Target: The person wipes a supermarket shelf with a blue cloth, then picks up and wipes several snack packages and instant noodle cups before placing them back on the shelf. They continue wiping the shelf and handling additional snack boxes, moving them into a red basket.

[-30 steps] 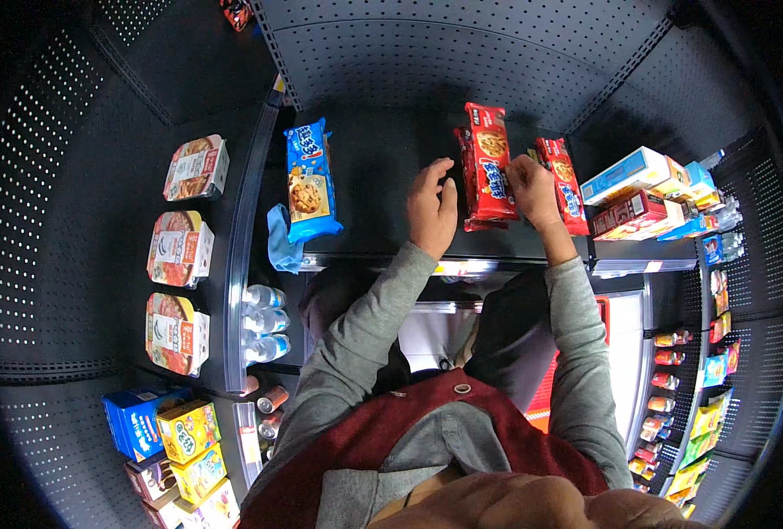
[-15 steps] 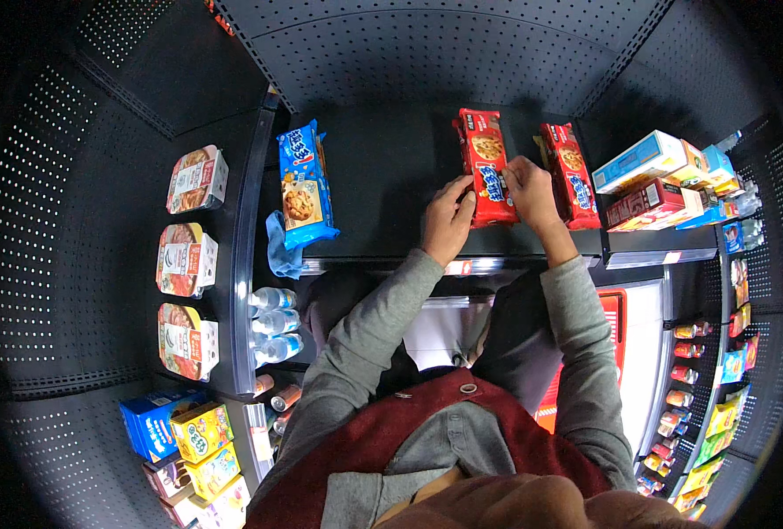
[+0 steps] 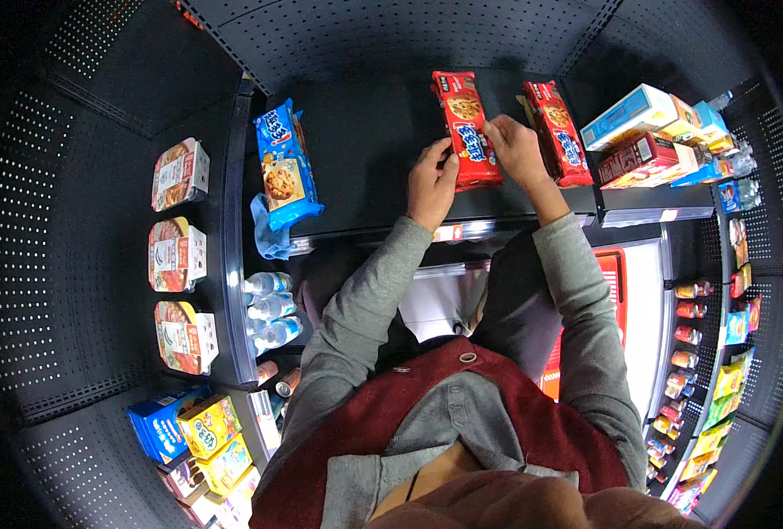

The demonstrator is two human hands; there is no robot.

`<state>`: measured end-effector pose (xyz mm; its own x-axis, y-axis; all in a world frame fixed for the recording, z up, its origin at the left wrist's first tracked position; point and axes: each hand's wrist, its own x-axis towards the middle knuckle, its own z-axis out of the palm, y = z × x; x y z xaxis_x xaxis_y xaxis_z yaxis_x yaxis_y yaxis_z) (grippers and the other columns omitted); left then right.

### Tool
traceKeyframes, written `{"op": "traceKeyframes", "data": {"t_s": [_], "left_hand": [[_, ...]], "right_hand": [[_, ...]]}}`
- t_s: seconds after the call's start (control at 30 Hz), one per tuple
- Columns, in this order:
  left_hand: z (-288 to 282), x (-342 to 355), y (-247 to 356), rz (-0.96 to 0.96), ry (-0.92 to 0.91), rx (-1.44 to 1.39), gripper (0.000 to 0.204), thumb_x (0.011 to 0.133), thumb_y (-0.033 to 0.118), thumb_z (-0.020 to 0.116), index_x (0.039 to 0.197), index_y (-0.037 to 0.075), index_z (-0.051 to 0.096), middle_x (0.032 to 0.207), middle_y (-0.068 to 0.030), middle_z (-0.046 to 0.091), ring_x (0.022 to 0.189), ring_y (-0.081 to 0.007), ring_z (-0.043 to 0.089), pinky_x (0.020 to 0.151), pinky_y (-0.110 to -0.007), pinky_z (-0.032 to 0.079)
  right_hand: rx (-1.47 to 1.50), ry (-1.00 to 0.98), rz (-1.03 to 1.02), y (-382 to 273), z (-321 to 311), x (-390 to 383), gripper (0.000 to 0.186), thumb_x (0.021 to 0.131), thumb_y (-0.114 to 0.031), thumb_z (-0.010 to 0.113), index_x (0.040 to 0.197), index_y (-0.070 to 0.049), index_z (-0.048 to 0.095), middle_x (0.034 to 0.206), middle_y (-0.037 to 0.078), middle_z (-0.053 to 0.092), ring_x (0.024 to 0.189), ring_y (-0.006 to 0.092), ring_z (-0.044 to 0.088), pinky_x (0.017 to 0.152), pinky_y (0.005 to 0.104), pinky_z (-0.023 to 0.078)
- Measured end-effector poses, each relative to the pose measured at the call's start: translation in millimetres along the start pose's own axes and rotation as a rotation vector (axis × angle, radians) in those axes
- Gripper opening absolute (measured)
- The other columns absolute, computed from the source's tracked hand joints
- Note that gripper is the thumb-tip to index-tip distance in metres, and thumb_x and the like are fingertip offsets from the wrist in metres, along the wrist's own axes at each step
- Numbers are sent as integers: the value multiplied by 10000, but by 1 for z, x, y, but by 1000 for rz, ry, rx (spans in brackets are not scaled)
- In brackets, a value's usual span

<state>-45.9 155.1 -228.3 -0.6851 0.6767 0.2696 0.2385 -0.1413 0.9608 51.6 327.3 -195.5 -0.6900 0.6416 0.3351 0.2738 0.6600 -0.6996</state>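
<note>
A red cookie packet (image 3: 463, 110) lies face up on the dark shelf in front of me, its long side running away from me. My left hand (image 3: 433, 183) holds its lower left edge, thumb and fingers bent against the wrapper. On the opposite edge, a little farther up, my right hand (image 3: 516, 152) pinches the side with thumb and fingertips. Just right of that hand lies a second red packet (image 3: 559, 132), seemingly stacked on others. At the shelf's left end is a blue cookie packet (image 3: 287, 167), with more packets under it.
A blue cloth (image 3: 270, 231) hangs at the shelf's front left corner. Boxed snacks (image 3: 636, 119) stand to the right. Left are tubs of instant food (image 3: 178, 254) and water bottles (image 3: 272, 307). A red basket (image 3: 616, 273) sits below on the right.
The whole view has shifted, so shelf, packets and hands appear higher and slightly left. Both hands keep nearly the same hold on the red packet.
</note>
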Motion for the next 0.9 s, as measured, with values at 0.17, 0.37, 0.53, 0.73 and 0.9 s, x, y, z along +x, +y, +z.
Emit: {"op": "traceKeyframes", "data": {"t_s": [0.17, 0.37, 0.53, 0.73, 0.9], "left_hand": [[0, 2, -4, -82, -20, 29, 370, 1016, 188, 570, 1302, -45, 599, 1178, -186, 679, 1034, -250, 678, 862, -348, 557], [1, 1, -4, -239, -42, -153, 437, 1057, 223, 539, 1382, -70, 539, 1229, -121, 673, 1090, -151, 633, 935, -295, 503], [-2, 0, 8, -290, -52, -179, 448, 1060, 268, 525, 1368, -57, 549, 1202, -122, 683, 1080, -173, 649, 923, -303, 512], [0, 1, 10, -285, -46, -250, 353, 1063, 215, 495, 1246, -62, 616, 1135, -143, 717, 1040, -178, 677, 909, -310, 518], [2, 0, -8, -217, -24, -267, 339, 1062, 207, 496, 1222, -60, 629, 1132, -142, 720, 1024, -175, 680, 899, -312, 519]], "right_hand": [[10, 22, 93, 3, -3, 0, 357, 1009, -336, 596, 1036, 10, 683, 947, 258, 700, 924, 425, 685, 757, 436, 562], [342, -227, 429, 18, -2, 1, 732, 993, -608, 538, 1305, 51, 589, 1087, 92, 688, 991, 179, 643, 793, 311, 536], [395, -261, 373, 30, 5, 3, 772, 992, -629, 528, 1331, 63, 583, 1072, 95, 687, 956, 161, 623, 824, 284, 507], [348, -252, 345, 27, 11, 2, 705, 1015, -579, 522, 1232, 82, 638, 1028, 118, 699, 931, 165, 620, 840, 295, 491], [324, -228, 311, 24, 14, 1, 640, 1021, -536, 536, 1190, 66, 672, 1025, 167, 731, 933, 197, 660, 859, 352, 514]]}}
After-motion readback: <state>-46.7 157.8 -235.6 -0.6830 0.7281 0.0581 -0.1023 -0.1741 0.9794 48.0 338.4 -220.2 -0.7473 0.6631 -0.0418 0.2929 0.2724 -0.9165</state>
